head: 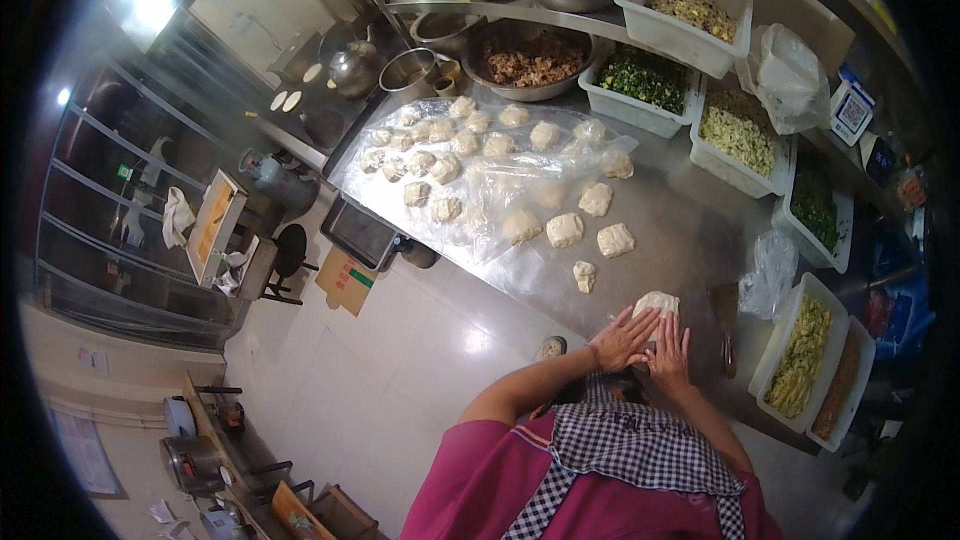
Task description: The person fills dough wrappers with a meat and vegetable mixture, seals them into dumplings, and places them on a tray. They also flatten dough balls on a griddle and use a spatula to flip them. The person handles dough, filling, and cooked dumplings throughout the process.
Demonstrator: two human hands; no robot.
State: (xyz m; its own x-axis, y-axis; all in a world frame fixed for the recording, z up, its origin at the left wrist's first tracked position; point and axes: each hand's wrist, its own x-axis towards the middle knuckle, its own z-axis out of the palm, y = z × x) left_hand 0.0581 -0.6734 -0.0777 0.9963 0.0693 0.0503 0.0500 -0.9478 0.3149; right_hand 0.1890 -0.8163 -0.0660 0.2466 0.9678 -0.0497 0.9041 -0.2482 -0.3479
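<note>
Both my hands lie flat on a piece of pale dough (657, 304) near the front edge of the steel worktable (675, 225). My left hand (625, 337) has its fingers spread over the dough's left part. Beside it, my right hand (670, 352) rests on the right part, fingers pointing away from me; the hands touch or nearly touch at the thumbs. Part of the dough is hidden under them. A small dough lump (584, 277) and several larger dough pieces (616, 240) lie beyond, to the left. More dough balls (465, 142) sit under clear plastic film (487, 180).
A broad-bladed tool (724, 315) lies right of my hands, near a plastic bag (769, 274). White tubs of chopped fillings (799, 356) line the right and far sides. A steel bowl of brown filling (531, 64) stands at the back, near a kettle (354, 69).
</note>
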